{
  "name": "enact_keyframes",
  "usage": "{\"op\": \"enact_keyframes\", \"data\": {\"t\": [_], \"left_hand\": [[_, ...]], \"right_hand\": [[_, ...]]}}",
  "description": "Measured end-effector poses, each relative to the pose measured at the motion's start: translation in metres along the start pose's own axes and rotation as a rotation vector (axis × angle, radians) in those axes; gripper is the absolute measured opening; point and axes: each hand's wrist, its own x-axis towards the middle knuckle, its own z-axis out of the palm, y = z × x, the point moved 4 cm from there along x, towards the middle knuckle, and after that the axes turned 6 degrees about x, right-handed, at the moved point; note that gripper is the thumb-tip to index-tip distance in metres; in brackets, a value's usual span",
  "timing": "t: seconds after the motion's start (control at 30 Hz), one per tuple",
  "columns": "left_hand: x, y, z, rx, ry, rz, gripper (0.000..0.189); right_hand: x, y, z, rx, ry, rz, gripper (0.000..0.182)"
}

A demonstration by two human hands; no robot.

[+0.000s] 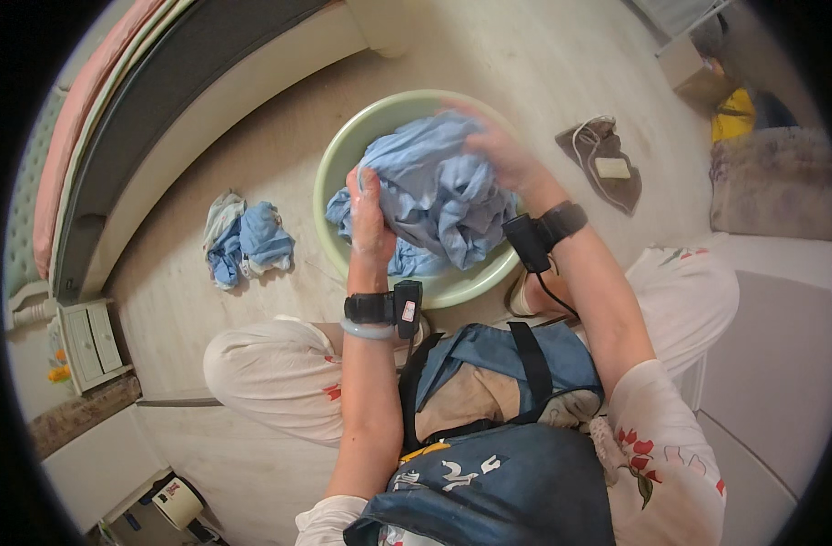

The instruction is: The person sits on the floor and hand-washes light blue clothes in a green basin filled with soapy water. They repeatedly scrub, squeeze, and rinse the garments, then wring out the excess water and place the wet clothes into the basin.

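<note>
A wet light-blue cloth lies bunched up in and above a pale green plastic basin on the floor before me. My left hand grips the cloth's left side, thumb on top and fingers hidden beneath. It looks wet, with a little foam on the skin. Around the far right of the bundle is my right hand, blurred by motion, its fingers partly behind the fabric. More blue cloth rests lower in the basin, under the bundle.
Crumpled blue and white cloths lie on the floor left of the basin. To its right, a pale soap bar sits on a brown cloth piece with a cord. A bed borders the far left; a cardboard box stands far right.
</note>
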Motion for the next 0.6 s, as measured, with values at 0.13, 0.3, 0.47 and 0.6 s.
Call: {"op": "enact_keyframes", "data": {"t": [0.13, 0.3, 0.47, 0.6], "left_hand": [[-0.007, -0.025, 0.007, -0.273, -0.001, -0.342, 0.048], [-0.007, -0.079, -0.016, -0.147, -0.071, -0.297, 0.041], [-0.014, -0.063, 0.010, -0.162, 0.082, -0.405, 0.039], [0.003, -0.106, -0.053, -0.358, -0.284, -0.148, 0.034]], "right_hand": [[-0.011, 0.049, 0.054, -0.539, -0.110, -0.145, 0.041], [-0.018, 0.059, 0.058, -1.201, 0.207, -0.384, 0.029], [-0.006, 0.050, 0.031, -1.068, 0.269, -0.599, 0.032], [-0.020, 0.069, 0.074, -1.080, 0.083, -0.594, 0.028]]}}
